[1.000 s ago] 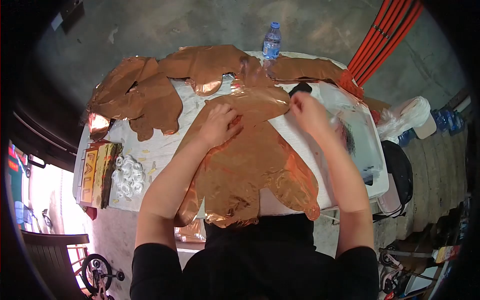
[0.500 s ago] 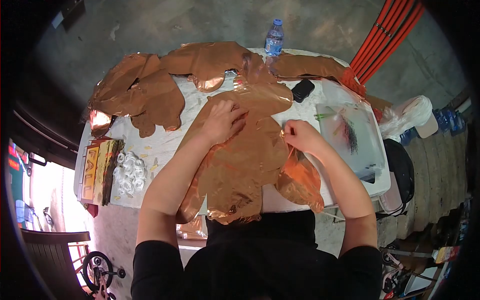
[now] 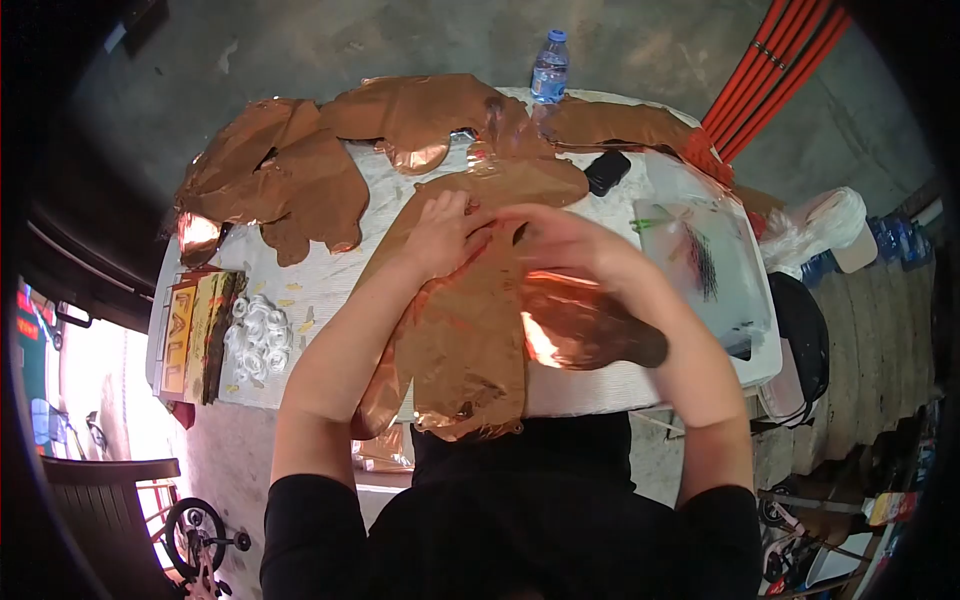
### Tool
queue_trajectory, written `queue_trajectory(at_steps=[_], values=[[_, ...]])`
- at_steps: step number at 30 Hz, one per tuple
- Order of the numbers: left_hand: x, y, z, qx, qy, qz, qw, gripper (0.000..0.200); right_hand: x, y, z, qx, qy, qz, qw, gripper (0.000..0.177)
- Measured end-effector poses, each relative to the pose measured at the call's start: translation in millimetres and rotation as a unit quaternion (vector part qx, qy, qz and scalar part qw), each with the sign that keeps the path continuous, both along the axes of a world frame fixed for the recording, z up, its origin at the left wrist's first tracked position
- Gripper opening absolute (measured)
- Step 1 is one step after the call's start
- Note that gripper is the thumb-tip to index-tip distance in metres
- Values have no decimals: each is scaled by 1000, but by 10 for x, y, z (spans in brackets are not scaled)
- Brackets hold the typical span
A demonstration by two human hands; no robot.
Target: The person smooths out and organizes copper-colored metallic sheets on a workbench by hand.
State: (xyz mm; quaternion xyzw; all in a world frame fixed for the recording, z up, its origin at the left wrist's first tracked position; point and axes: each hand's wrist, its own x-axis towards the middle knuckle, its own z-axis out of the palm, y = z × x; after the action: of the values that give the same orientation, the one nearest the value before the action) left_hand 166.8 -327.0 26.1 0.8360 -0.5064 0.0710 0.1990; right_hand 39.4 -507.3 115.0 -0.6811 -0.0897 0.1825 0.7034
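Note:
A flat, uninflated copper-coloured foil balloon [image 3: 470, 340] lies across the front middle of the table, its lower end at the edge by my body. My left hand [image 3: 442, 238] rests on its upper part, fingers spread and pressing down on the foil. Close beside it, my right hand [image 3: 565, 245] is smeared by motion, its fingers seemingly closed on the balloon's right side, which is drawn over toward the middle. One shiny lobe of that side bulges up under my right forearm. More flat copper foil balloons [image 3: 280, 180] lie along the back and left.
A water bottle [image 3: 550, 68] stands at the back edge, with a black case [image 3: 607, 174] nearer. On the left are packets [image 3: 205, 335] and white ribbon rolls [image 3: 262, 340]. A clear plastic sleeve [image 3: 700, 265] lies right. Red pipes [image 3: 775, 75] rise beyond the table.
My right hand has moved left, bringing the balloon's right side with it toward my left hand. My left hand stays in nearly the same place, its fingers a little straighter.

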Motion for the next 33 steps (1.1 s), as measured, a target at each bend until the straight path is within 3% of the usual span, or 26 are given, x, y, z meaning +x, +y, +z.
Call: queue_trajectory(at_steps=[1,3,5,8,9,11,12,14,16,18,19,21,22,23,25,27,29,31,33], values=[[2,9,7,5,-1,0,1000,32,108,138,-78,-3,-10,29,1000,53],[47,9,-55,10,-20,-4,1000,30,248,505,-124,-159,-17,103,982,67],[145,6,-165,16,-39,-6,999,29,367,829,-473,-254,-147,138,946,69],[203,15,-243,9,-67,-18,998,29,249,1149,-411,-316,-173,69,930,69],[129,7,-158,9,-52,-11,999,29,210,1158,-432,-317,-173,72,930,69],[66,-8,-81,9,-35,1,999,29,139,1103,-486,-148,-217,164,951,65],[59,-10,-78,6,-24,6,1000,30,113,1042,-509,-110,-254,153,949,47],[17,-14,-41,10,1,21,1000,31,139,792,-409,-85,-347,61,932,25],[17,10,-34,-4,-6,16,1000,31,221,413,-563,-33,-290,-127,948,12],[27,15,-51,-17,-16,6,1000,31,219,134,-442,-270,-197,-249,909,21],[44,7,-69,-14,-11,6,1000,31,277,67,-534,-272,-197,-249,908,21],[59,-8,-113,-11,-6,3,1000,31,352,2,-746,-416,-352,-280,791,31],[68,-12,-134,-19,-29,3,999,32,346,19,-710,-401,-314,-242,826,44],[74,-11,-159,-27,-50,2,998,35,427,43,-810,-401,-313,-244,825,44],[101,-18,-217,-35,-53,-11,998,34,657,86,-1033,-431,-388,-310,753,49],[115,-28,-170,-44,-59,-26,997,33,785,180,-1051,-432,-389,-300,756,54],[74,3,-14,112,51,5,992,31,849,322,-1024,-433,-391,-288,759,59],[147,38,-117,115,51,-14,992,31,847,476,-1026,-532,-347,-154,757,64],[170,60,-179,117,55,-30,991,31,867,518,-1001,-496,-346,-166,779,65]])
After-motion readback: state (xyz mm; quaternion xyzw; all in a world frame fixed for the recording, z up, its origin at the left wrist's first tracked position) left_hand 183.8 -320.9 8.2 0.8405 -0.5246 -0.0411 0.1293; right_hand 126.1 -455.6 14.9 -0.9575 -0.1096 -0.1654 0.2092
